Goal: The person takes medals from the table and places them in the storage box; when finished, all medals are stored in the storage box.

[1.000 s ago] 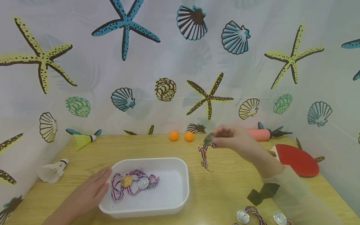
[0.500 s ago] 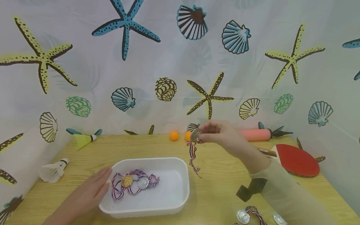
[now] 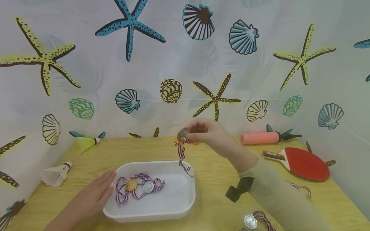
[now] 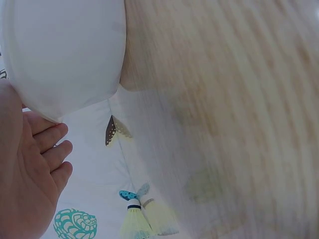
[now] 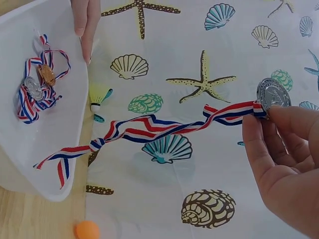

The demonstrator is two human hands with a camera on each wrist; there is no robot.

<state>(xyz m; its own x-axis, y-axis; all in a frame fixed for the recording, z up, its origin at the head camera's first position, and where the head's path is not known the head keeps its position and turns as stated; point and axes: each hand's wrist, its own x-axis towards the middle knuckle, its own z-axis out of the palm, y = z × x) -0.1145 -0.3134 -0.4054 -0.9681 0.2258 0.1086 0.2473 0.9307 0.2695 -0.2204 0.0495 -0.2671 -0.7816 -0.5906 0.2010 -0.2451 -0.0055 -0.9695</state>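
White tray (image 3: 177, 194): lower left of centre on the desk (image 3: 212, 202); a gold medal (image 3: 131, 185) and a silver medal (image 3: 148, 187) lie in its left half among looped striped ribbons, so two look already placed.
Held medal (image 3: 183, 134): silver, near the middle of the frame, above the tray's far right corner; its knotted ribbon (image 5: 144, 128) hangs toward the rim, and whether it touches cannot be told. This one is off the desk but not yet in the tray.
Right hand (image 3: 212, 136): thumb and fingers pinch the held medal at its edge.
Left hand (image 3: 89, 194): fingers extended along the tray's left end, touching it, seemingly to steady it; well apart from the right hand.
Loose medal (image 3: 250, 221): silver, at the bottom edge, right of centre, outside the tray and untouched.
Ribbon loop (image 3: 294, 185): lower right, partly hidden by the sleeve (image 3: 278, 194); any medal on it is out of sight.
Progress: judged partway, with two in, one in transit and at least one left outside.
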